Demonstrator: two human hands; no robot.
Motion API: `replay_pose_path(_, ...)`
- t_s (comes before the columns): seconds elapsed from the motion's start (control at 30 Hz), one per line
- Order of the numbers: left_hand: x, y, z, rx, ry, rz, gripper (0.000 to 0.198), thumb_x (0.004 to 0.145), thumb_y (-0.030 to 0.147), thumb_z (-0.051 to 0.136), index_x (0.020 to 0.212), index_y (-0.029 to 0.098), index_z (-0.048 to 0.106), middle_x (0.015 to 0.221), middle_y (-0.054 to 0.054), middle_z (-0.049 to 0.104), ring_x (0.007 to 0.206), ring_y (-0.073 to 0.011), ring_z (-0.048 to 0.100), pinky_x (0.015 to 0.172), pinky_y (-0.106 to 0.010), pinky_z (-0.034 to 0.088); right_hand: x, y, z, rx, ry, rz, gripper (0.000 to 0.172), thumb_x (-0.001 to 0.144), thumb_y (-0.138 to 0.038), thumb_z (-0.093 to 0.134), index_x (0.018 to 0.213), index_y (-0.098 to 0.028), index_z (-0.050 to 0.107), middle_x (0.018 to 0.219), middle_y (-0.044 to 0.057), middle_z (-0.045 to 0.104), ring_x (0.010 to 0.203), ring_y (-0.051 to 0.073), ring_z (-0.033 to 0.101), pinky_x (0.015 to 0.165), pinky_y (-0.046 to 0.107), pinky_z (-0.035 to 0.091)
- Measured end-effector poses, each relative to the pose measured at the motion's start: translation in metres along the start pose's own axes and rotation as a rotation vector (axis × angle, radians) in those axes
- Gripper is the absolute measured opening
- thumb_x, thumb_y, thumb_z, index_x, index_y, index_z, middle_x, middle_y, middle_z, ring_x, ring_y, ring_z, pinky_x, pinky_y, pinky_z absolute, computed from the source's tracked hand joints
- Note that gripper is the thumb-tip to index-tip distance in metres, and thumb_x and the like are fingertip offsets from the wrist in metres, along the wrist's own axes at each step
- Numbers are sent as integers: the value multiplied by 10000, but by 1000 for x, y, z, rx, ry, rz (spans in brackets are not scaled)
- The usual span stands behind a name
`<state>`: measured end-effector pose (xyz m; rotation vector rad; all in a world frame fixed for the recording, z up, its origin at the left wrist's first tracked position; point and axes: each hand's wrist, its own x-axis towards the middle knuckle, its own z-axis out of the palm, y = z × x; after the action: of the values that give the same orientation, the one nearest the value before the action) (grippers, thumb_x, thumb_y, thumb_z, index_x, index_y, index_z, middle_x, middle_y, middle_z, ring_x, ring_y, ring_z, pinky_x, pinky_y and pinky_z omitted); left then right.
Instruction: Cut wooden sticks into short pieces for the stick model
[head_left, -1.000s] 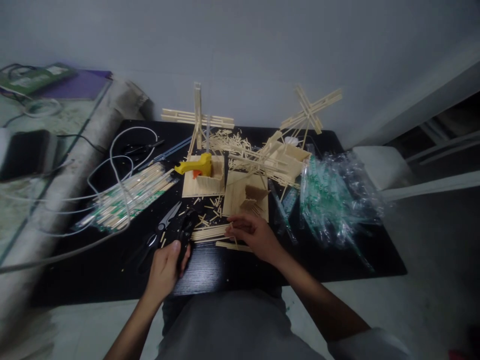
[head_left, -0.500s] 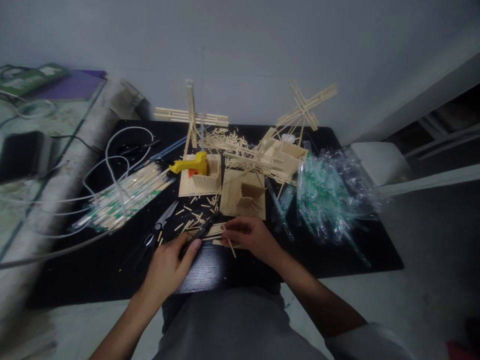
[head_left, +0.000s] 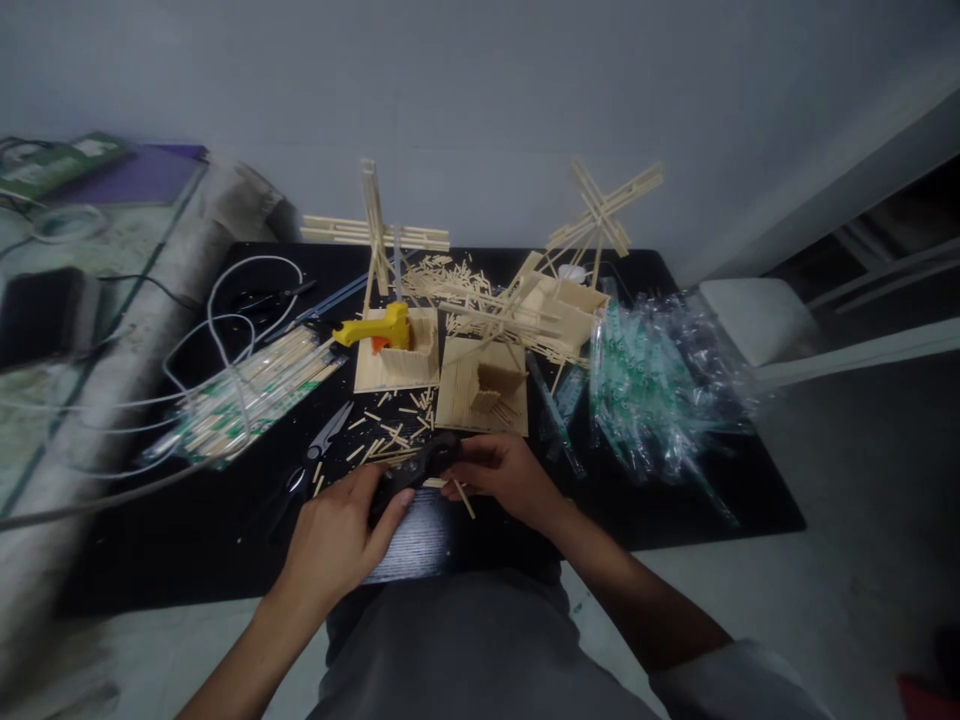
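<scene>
On the near side of the yellow glue gun and a little to its right: a black hand tool, in the grip of the left hand, fingers curled round the handles, thumb along the near edge. Farther right of the glue gun, also on its near side: a thin wooden stick, pinched between thumb and fingers of the right hand, low end poking out. Between glue gun and tool: a mess of short wooden bits. Near and left of the glue gun: scissors.

Probably very light, that stick, and stiff, but thin enough to snap with a hard bend. Not very slippery by the look of it, though easy to roll in the fingers. Best held near the middle with a soft squeeze. Tool likely heavier and hard; best held low on the handles, away from the nose.

Top end of the stick hidden by the right fingers. Nose of the tool dark, close by those fingers; cannot tell if touching the stick, or if open. Handles mostly covered.
</scene>
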<state>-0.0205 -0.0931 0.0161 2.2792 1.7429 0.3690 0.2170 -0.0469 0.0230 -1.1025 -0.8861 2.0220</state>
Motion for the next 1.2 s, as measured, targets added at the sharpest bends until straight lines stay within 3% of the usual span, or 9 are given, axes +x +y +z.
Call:
replay_pose_path(0.37, -2, -1, 5, 21, -19, -9, 495, 1029, 573, 367, 1058, 186, 675, 955, -103, 797, 827, -294, 782, 658, -359, 575, 1, 4, -3, -44, 9, -13, 439, 631, -508, 943, 856, -158, 802, 784, 22, 763, 682, 179, 739, 765, 370, 630)
replay_pose_path(0.53, 1, 3, 3, -2, -90, -54, 501, 1026, 581, 344, 962, 191, 652, 914, -114, 782, 797, -297, 773, 657, -367, 567, 2, 4, -5, -59, 26, 0, 452, 614, -506, 952, 860, -158, 799, 753, 11, 756, 664, 165, 727, 715, 320, 610)
replay_pose_path(0.93, 2, 9, 10, -26, -167, -118, 411, 1029, 540, 352, 952, 213, 588, 825, -93, 761, 766, -303, 775, 652, -352, 546, 3, 6, -8, -82, 36, 21, 424, 619, -494, 945, 860, -174, 803, 779, 9, 755, 657, 167, 718, 728, 340, 619)
replay_pose_path(1.2, 0, 13, 11, 5, -212, -165, 451, 1026, 540, 351, 1040, 189, 634, 841, -116, 779, 766, -333, 776, 644, -367, 534, 4, 6, -10, -68, 24, 35, 435, 617, -487, 949, 860, -166, 786, 765, -1, 741, 639, 157, 704, 694, 322, 599)
